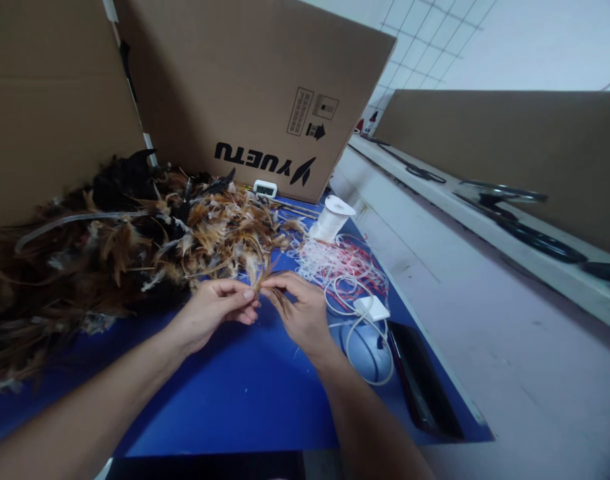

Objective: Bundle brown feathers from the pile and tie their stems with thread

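Over the blue table (245, 393), my two hands meet near the middle of the view. With thumb and fingers, my left hand (223, 305) pinches a small brown feather (261, 279). My right hand (299, 308) grips the same feather from the other side, its fingertips almost touching the left thumb. Fingers partly cover the feather's lower end. Just beyond the hands spreads a large heap of brown and black feathers (219, 230), reaching across to the left edge.
Cardboard panels (195, 73) stand behind the heap. A small white digital meter (265, 189), a white spool (333, 217), tangled white and red strings (342, 263), a white cable (352, 327) and a long black object (425, 380) lie rightward. Scissors (505, 193) rest on a ledge.
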`<state>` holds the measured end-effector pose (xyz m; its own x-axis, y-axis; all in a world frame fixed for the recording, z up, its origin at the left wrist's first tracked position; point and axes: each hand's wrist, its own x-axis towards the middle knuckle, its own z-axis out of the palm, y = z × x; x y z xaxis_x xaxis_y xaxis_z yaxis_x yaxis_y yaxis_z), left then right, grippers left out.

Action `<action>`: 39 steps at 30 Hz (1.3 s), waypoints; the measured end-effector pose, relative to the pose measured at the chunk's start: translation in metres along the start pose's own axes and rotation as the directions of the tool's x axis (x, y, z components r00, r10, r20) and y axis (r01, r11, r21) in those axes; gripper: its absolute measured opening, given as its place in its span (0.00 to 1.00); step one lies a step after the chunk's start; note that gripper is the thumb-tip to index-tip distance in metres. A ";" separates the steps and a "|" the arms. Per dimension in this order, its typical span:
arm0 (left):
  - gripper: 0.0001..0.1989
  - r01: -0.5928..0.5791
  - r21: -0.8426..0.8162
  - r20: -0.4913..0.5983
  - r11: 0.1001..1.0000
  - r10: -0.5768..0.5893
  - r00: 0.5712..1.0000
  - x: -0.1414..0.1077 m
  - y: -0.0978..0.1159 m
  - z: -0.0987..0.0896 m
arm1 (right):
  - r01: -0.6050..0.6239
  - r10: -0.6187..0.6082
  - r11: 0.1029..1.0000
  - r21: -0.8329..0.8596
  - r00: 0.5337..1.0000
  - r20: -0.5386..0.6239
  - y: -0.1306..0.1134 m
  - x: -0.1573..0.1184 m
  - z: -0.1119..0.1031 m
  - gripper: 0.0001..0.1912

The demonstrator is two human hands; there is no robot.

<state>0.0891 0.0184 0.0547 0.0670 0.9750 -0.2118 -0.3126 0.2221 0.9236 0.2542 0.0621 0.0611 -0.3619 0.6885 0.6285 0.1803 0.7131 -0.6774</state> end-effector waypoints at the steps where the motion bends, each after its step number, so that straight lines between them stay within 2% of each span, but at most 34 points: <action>1: 0.09 -0.013 0.015 -0.001 1.000 0.013 1.000 0.000 0.000 0.000 | 0.025 -0.025 1.000 -0.012 1.000 0.000 0.000 0.000 0.000 0.06; 5: 0.10 -0.062 0.068 -0.005 0.996 0.063 0.998 0.001 -0.001 0.001 | 0.083 -0.083 0.995 -0.061 0.997 0.010 0.002 -0.001 0.001 0.08; 12: 0.10 -0.180 0.202 -0.005 0.963 0.185 0.983 0.002 -0.004 0.000 | 0.046 -0.046 0.999 -0.024 0.999 0.008 0.001 -0.001 0.003 0.06; 16: 0.09 -0.282 0.323 -0.022 0.903 0.305 0.952 0.002 -0.004 -0.003 | -0.138 0.137 0.985 0.101 0.990 0.023 0.000 0.000 0.003 0.02; 19: 0.09 -0.346 0.356 -0.048 0.868 0.386 0.921 0.001 -0.002 -0.004 | -0.342 0.331 0.913 0.220 0.940 0.088 0.004 0.001 0.003 0.09; 22: 0.08 -0.402 0.363 -0.026 0.841 0.440 0.898 0.000 0.001 -0.003 | -0.456 0.425 0.815 0.357 0.890 0.166 0.007 0.002 0.004 0.15; 27: 0.06 -0.431 0.410 0.075 0.804 0.442 0.894 -0.003 0.003 -0.002 | -0.478 0.384 0.746 0.463 0.878 0.287 0.003 0.004 0.002 0.14; 31: 0.06 -0.446 0.407 0.160 0.797 0.419 0.894 -0.004 0.005 -0.001 | -0.453 0.344 0.728 0.515 0.891 0.297 -0.002 0.005 -0.001 0.11; 39: 0.06 -0.407 0.388 0.191 0.827 0.359 0.913 -0.004 0.005 -0.002 | -0.463 0.330 0.713 0.527 0.884 0.332 -0.002 0.005 -0.001 0.09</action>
<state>0.0856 0.0153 0.0599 0.1302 0.9712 0.1996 0.0817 -0.2112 0.9740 0.2534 0.0640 0.0659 -0.5639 0.7999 0.2055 -0.1857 0.1197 -0.9753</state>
